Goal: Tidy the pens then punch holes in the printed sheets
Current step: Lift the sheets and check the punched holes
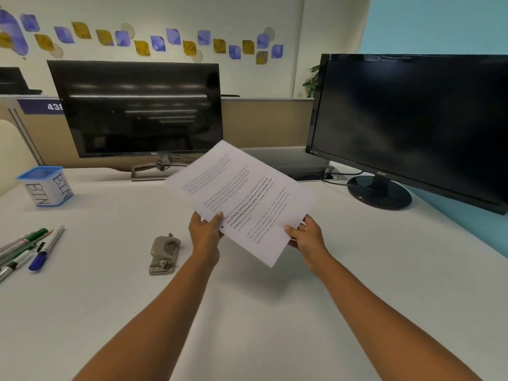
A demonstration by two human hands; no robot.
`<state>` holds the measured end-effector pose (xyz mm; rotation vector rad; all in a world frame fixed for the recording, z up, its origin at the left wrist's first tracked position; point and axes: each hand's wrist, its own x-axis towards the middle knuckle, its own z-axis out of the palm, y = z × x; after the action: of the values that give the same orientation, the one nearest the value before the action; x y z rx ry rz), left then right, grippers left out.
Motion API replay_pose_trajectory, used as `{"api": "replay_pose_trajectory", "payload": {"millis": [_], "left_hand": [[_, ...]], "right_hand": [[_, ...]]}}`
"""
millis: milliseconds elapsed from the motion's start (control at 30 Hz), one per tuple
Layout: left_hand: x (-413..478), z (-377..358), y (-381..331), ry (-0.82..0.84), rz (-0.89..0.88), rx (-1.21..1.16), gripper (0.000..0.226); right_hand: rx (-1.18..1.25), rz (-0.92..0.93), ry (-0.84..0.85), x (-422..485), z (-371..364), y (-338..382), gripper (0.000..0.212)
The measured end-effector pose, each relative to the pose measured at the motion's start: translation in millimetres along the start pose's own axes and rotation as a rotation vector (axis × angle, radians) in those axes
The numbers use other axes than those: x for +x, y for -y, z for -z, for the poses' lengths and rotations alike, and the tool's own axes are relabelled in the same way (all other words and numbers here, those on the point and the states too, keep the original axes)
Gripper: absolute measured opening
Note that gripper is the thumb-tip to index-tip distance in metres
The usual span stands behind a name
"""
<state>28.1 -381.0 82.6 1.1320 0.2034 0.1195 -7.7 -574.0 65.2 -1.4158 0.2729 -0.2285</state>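
Hands (204,232) (305,237) on sheets (242,199), either side

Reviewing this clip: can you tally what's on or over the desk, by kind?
Monitors: 2
Bin cup: 1
Hole punch: 1
Pens: at least 4; the cluster runs off frame
Stack of printed sheets: 1, pinched by left hand and right hand
Total: at least 9
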Motion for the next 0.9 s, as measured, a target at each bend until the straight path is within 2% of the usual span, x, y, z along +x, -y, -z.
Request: {"api": "replay_pose_trajectory", "payload": {"millis": [200, 300, 400, 500, 767, 900], "left_hand": [[30, 31, -30, 0.056, 0.078, 0.089, 0.031], [37, 40, -40, 0.177, 0.136, 0.256, 0.041], [39, 41, -45, 0.288, 0.162, 0.465, 0.042], [38, 36, -45, 0.292, 0.093, 0.630, 0.042], [38, 21, -55, 0.239, -0.081, 0.498, 0.039], [35, 26, -50, 0.243, -0.102, 0.489, 0.027]], "right_hand": [[-0.246, 0.070, -0.071, 12, 38, 9, 0.036], [-0.239, 0.101, -0.107, 18, 50, 16, 0.032], [-0.187, 0.130, -0.134, 21, 54, 24, 0.027], [-0.162, 0.177, -0.133, 22, 52, 31, 0.022], [-0.116, 0.275, -0.172, 25, 43, 58, 0.018], [-0.196, 0.255, -0.151, 21, 46, 41, 0.017]]}}
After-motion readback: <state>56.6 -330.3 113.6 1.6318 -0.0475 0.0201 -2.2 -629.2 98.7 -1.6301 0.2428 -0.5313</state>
